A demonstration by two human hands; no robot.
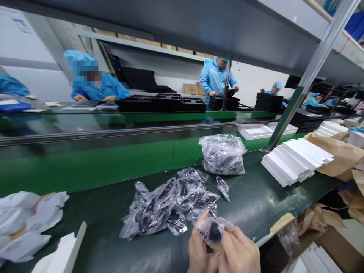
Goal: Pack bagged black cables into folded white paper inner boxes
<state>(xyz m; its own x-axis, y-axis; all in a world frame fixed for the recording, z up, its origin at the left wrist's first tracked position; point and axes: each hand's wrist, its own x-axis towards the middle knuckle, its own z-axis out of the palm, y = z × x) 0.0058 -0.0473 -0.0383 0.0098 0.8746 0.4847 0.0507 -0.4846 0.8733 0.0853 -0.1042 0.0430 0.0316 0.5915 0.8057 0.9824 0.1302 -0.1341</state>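
Note:
At the near edge of the bench, my left hand (198,246) and my right hand (240,248) are both closed on a small clear plastic bag with a dark cable (213,232) in it. My fingers pinch it from either side. Just beyond them lies a loose pile of similar bagged black cables (167,199), a few showing metal plug ends. One single bagged cable (223,187) rests apart, right of the pile. Behind it stands a large clear bag (223,155) filled with more dark items.
White folded card pieces (297,159) are stacked at right, beside brown paper (338,155). White wrapped packets (31,220) and an open white box (61,254) sit at left. A slanted metal post (301,91) stands right. Co-workers in blue (95,89) work across the line.

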